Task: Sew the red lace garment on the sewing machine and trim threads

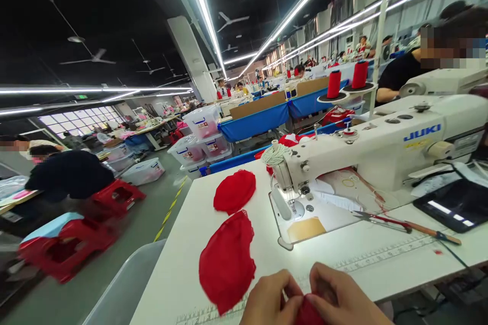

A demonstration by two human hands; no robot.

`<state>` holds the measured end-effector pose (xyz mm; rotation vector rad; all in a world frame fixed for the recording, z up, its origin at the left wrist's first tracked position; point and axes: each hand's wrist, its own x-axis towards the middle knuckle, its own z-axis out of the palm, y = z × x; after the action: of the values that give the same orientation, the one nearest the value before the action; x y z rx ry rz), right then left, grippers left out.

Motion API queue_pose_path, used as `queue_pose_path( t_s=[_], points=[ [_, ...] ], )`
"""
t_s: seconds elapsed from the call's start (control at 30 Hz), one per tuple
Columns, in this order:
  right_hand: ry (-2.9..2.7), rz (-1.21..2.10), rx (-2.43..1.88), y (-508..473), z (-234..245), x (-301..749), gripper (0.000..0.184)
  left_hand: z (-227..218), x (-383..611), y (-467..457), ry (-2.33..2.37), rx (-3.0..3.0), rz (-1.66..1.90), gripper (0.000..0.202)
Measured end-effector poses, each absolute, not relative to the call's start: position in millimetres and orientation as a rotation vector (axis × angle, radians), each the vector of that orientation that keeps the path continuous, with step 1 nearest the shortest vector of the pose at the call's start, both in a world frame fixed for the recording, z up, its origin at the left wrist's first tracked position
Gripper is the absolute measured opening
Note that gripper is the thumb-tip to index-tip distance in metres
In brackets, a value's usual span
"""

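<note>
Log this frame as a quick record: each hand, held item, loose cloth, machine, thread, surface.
Left hand: fingertips pinching the held item
Right hand: pinching it too, close beside the left
Held item: dark red fabric, mostly hidden or out of frame
Loose cloth: rounded red fabric piece; larger curved red fabric piece, nearer the hands
Machine: white JUKI sewing machine, needle area lit
Thread: two red thread cones behind the machine
Surface: white tabletop, printed ruler scale near edge

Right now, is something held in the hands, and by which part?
The left hand and right hand pinch red fabric by its visible top edge; it runs out of view below.
</note>
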<state>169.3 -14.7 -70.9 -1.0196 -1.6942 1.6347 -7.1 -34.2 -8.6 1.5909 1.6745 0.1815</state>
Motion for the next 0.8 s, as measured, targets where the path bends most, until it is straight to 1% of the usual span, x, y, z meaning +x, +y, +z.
queue_pose_path(
  t_s=[0.1,0.2,0.37,0.5,0.67,0.8],
  points=[
    [-1.88,1.366,-1.18,2.8,-65.9,171.1,0.009,-4.4,5.8,-14.7,1.774,1.679,0.123,0.015],
    [-2.021,1.19,-1.28,30.9,-61.9,173.1,0.004,-4.2,16.5,12.8,1.846,1.798,0.059,0.017],
    [-2.092,0.921,-1.4,74.9,-58.9,176.3,0.013,-8.9,28.1,56.3,1.991,1.875,-0.029,0.022],
    [-2.185,0.748,-1.384,93.5,-62.6,178.9,0.022,-14.5,31.1,76.6,2.031,1.803,0.049,0.019],
    [-2.307,0.626,-1.345,102.0,-75.7,179.2,0.03,-17.7,28.4,85.8,1.993,1.817,0.124,0.015],
    [-2.38,0.532,-1.301,102.7,-78.9,176.1,0.031,-12.8,27.2,90.5,1.997,1.774,0.103,0.015]
  ],
)
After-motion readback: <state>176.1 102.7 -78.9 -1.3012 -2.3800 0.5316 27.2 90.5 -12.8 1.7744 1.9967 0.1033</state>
